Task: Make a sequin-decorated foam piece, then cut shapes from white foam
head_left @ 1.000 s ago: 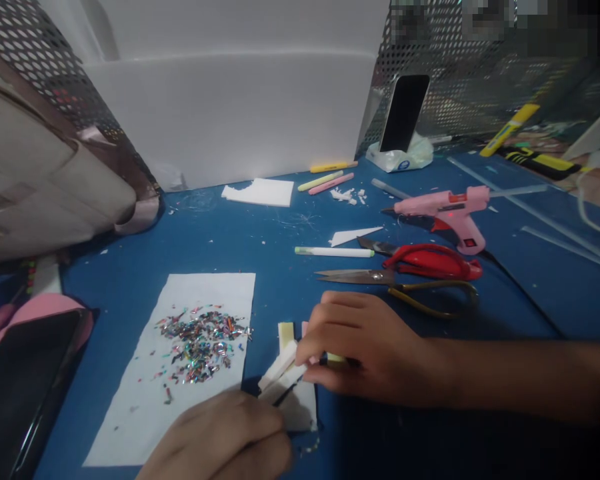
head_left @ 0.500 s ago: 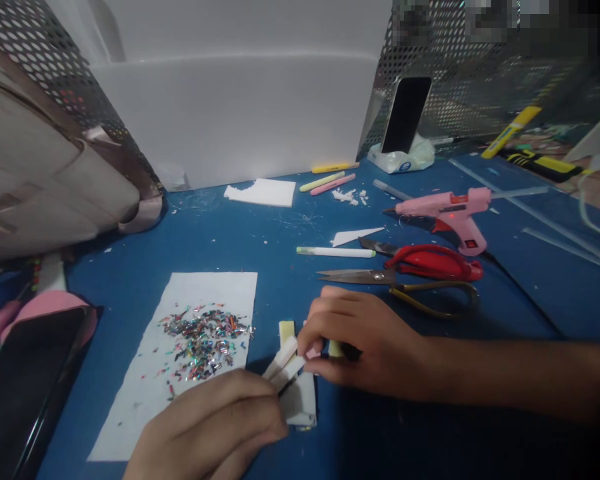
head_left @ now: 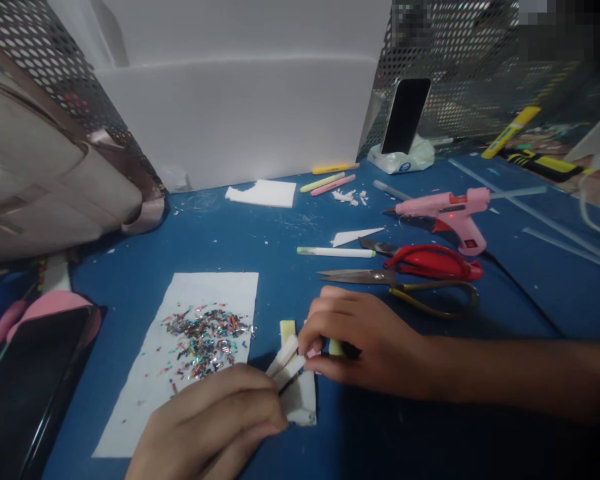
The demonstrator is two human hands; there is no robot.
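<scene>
White strips (head_left: 283, 355) held between hands, lower left of right grip (head_left: 365, 340), long axes slanted up toward it. Lower ends clasped by left grip (head_left: 213, 420); lower strip's upper end pinched by right fingertips. Pale flat piece (head_left: 304, 400) seen beneath, on counter (head_left: 380, 440).

Blue tabletop (head_left: 220, 240) with scissors (head_left: 377, 276), perhaps a cutter (head_left: 550, 164)

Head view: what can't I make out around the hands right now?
In the head view:
- White strips: lower ends hidden by the left hand.
- Pale piece: partly hidden by strips and left hand.
- Right hand: its fingers hide its grip.
- Shiny bits: too small to tell singly.
- Left wrist: cut off, bottom edge.
</scene>
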